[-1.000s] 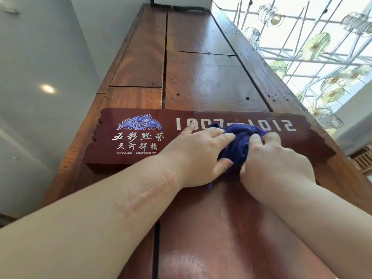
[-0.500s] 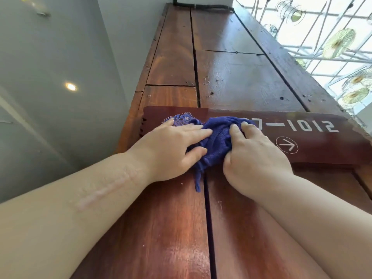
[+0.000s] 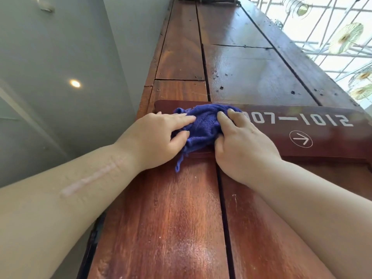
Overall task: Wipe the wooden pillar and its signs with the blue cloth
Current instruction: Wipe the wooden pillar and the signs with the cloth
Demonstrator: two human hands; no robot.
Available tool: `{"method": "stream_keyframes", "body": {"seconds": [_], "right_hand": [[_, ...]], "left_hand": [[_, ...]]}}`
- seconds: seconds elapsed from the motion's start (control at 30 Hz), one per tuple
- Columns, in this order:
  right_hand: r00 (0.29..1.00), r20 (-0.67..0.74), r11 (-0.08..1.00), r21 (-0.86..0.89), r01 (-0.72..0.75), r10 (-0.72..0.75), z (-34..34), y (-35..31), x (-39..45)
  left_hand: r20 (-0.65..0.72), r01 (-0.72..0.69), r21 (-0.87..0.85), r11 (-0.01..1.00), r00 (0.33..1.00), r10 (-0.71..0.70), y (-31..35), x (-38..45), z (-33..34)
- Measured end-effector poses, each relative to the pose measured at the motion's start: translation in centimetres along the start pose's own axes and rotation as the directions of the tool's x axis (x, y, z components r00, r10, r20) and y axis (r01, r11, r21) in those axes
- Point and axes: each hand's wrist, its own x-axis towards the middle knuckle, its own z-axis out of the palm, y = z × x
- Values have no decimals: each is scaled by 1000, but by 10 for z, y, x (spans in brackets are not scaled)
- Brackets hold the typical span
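A tall reddish wooden pillar rises in front of me toward the ceiling. A dark red sign with white numbers and an arrow is fixed across it. The bunched blue cloth lies pressed on the sign's left part, covering its emblem. My left hand presses the cloth from the left, fingers on top. My right hand holds it from the right, fingertips on the fabric. A loose corner of cloth hangs below the sign.
A grey wall and ceiling with a round recessed light are on the left. Bright windows with white bars and hanging round decorations are at the upper right. Dark gaps run between the pillar's boards.
Both hands have slid the cloth leftward along the sign, from over the numbers to the left end. The emblem is now covered and the numbers and arrow are exposed.
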Motion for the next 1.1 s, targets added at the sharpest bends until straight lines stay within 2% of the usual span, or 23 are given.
{"method": "stream_keyframes", "body": {"seconds": [0.13, 0.23, 0.43, 0.5, 0.7, 0.87, 1.1], "right_hand": [[997, -56, 992, 117, -51, 58, -12, -3, -14], [996, -81, 989, 142, -33, 45, -20, -6, -26], [992, -128, 994, 106, -7, 20, -16, -8, -42], [983, -181, 999, 49, 22, -13, -12, -5, -48], [971, -224, 996, -32, 83, -88, -10, -8, -66], [983, -165, 995, 48, 91, -82, -7, -16, -88], [995, -7, 988, 123, 97, -96, -26, -36, -133]], "left_hand": [[-66, 18, -28, 999, 998, -20, 3, -4, 7], [-76, 10, -37, 999, 997, -13, 3, -10, 4], [-15, 4, -55, 998, 1000, -5, -3, -23, -3], [-52, 5, -75, 997, 999, -9, 1, -30, -1], [-126, 16, -137, 990, 992, -33, 9, -53, 6], [-149, -21, -172, 985, 989, -5, 11, -72, 7], [-8, -3, -207, 978, 1000, 2, 35, -133, -10]]}}
